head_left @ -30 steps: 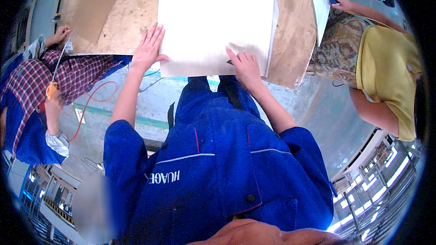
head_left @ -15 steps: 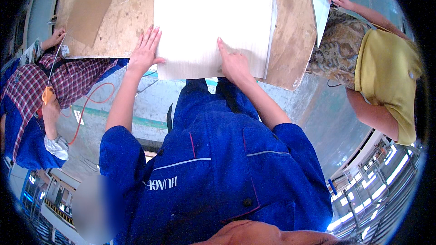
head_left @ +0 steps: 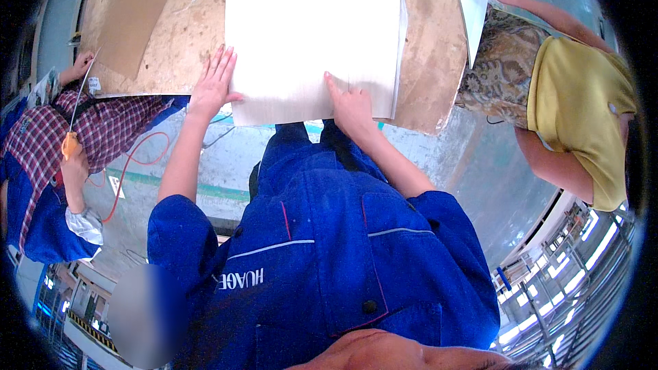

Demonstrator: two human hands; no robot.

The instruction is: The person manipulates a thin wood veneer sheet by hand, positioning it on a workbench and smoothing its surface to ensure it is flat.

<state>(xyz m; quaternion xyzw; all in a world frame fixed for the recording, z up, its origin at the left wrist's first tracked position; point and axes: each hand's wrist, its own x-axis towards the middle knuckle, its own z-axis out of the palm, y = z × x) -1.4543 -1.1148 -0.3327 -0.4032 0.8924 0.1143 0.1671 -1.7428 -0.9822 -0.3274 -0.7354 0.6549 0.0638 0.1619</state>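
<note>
A large white sheet (head_left: 312, 41) with a faintly streaked near part lies on the wooden table in front of me. A thin pale layer shows from under it along the far and right sides. My left hand (head_left: 216, 85) rests flat with fingers spread across the sheet's left edge, partly on the wood. On the near right part of the sheet, my right hand (head_left: 351, 104) touches the surface with its index finger stretched out and the other fingers curled. Nothing shows in either hand.
Brown board (head_left: 133, 27) lies on the wooden table (head_left: 428, 48) at left. A co-worker in a checked apron (head_left: 113, 127) holds an orange-handled tool (head_left: 70, 144) there. At right, another person in yellow (head_left: 576, 109) stands beside a pale panel (head_left: 473, 0).
My right index finger has slid a little toward me over the sheet. My left hand stays on the left edge. The whole view has shifted slightly.
</note>
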